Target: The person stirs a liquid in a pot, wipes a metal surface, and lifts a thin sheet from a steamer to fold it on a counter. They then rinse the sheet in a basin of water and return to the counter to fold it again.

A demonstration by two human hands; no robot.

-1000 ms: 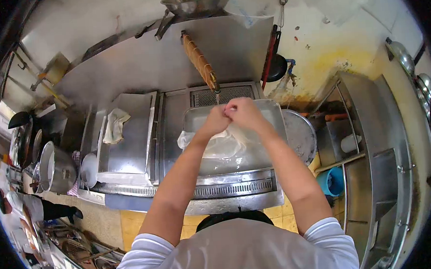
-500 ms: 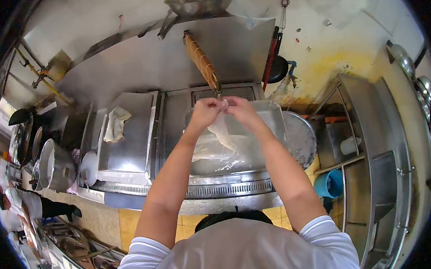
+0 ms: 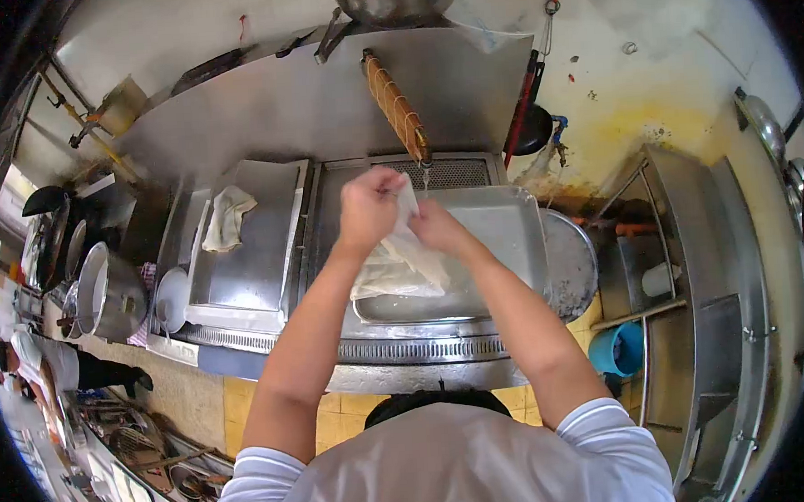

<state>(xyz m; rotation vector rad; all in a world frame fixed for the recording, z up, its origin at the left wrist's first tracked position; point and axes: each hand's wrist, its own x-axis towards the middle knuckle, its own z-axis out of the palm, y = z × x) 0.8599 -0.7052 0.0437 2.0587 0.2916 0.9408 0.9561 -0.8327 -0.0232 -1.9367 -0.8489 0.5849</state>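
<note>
A wet white cloth [image 3: 407, 267] hangs in folds from both my hands, its lower part spread in the left side of a shallow metal tray [image 3: 503, 264]. My left hand [image 3: 370, 205], the higher of the two, is closed on the cloth's upper end. Lower and to the right, my right hand [image 3: 437, 227] pinches its edge. A thin stream of water falls from the wrapped tap [image 3: 398, 110] just behind my hands. Some fingertips are hidden by the cloth and by the hands themselves.
Left of the tray, another cloth [image 3: 228, 218] lies on a metal pan [image 3: 240, 282]. A large pot [image 3: 111, 293] stands farther left. On the right are a round metal vessel [image 3: 571, 265], a blue bucket [image 3: 616, 349] and a steel rack [image 3: 697, 326]. Another person [image 3: 49, 365] is at far left.
My hands were together near the tap with the cloth bunched and twisted between them. Now they are apart, the left higher, and the cloth is spread wider. The view has shifted slightly.
</note>
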